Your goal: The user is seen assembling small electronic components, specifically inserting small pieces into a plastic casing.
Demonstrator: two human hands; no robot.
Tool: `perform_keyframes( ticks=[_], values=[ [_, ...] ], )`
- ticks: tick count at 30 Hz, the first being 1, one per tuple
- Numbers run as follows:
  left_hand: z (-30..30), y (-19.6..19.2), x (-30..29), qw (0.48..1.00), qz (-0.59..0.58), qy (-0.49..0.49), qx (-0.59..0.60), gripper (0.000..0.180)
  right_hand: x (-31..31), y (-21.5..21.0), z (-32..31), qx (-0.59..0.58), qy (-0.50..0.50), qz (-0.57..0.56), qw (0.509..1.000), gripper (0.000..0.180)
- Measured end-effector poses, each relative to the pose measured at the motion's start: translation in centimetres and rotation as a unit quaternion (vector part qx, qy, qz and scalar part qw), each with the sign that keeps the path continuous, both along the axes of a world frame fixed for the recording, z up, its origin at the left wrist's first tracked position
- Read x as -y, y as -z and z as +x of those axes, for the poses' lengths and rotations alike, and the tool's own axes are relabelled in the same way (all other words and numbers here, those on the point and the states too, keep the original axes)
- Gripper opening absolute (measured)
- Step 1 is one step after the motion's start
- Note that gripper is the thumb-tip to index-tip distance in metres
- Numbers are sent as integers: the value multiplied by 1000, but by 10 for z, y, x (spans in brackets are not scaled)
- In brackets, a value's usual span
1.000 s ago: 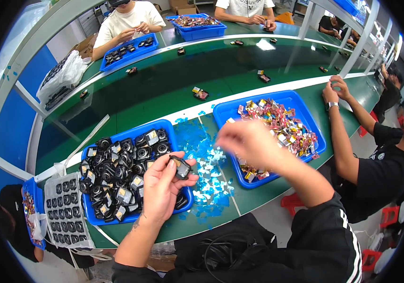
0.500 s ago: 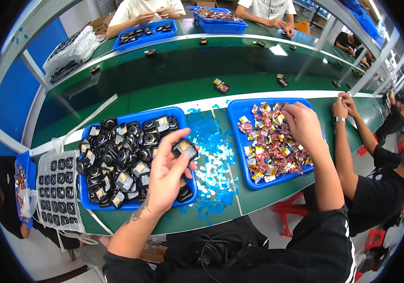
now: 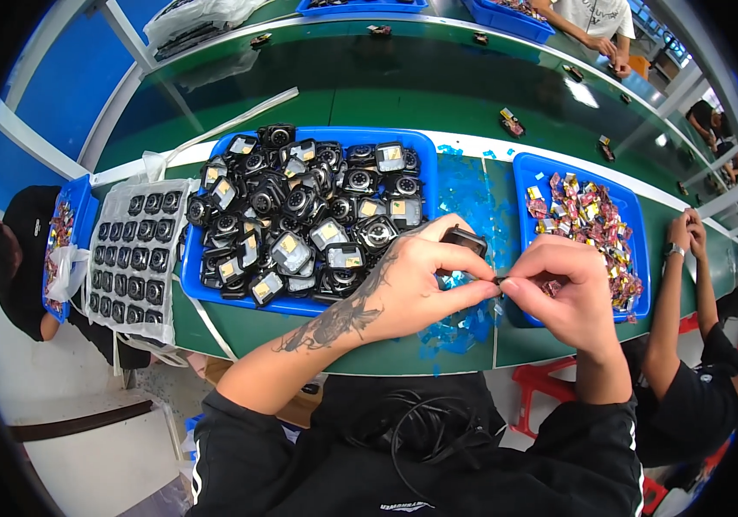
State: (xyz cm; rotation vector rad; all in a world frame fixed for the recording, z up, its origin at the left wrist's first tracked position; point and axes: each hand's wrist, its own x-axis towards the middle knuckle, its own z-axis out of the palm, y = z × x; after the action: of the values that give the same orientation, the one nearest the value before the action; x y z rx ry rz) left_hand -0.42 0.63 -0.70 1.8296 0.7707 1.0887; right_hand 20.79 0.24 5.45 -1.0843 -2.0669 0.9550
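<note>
Left hand (image 3: 421,280): your thumb and forefinger pinched a small dark piece (image 3: 499,280); a squarish black plastic housing (image 3: 465,239) sat just beyond that forefinger, apparently in the same grip.
Right hand (image 3: 563,280): your thumb and forefinger met the small dark piece from the other side; whether you also gripped the reddish bits (image 3: 550,283) behind your fingers could not be told.
Blue plastic trays: one (image 3: 429,177), heaped with black housings, lay beyond your left forearm; the other (image 3: 642,258), holding pink and yellow pieces, lay beyond your right hand.
Slip risk: an uneven pinch could have flicked the piece among the blue film scraps (image 3: 464,340) on the green worktop (image 3: 369,360), hiding it.
Housing risk: slackened left fingers could have dropped it.
</note>
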Motion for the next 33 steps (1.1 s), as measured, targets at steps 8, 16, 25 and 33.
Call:
perform_keyframes(
  ticks=[8,16,25,33],
  values=[
    [-5,-8,5,998,-67,-18,-3,14,-1,16,-4,-162,20,-174,971,4],
    [-2,-5,4,1000,-10,-10,-15,15,0,29,-5,-161,7,-242,957,8],
    [-1,1,2,996,-84,-20,14,13,4,24,-3,-139,34,-172,975,10],
    [-1,-3,5,998,-14,-28,-63,15,-10,34,-2,-181,-34,-329,926,14]
  ],
)
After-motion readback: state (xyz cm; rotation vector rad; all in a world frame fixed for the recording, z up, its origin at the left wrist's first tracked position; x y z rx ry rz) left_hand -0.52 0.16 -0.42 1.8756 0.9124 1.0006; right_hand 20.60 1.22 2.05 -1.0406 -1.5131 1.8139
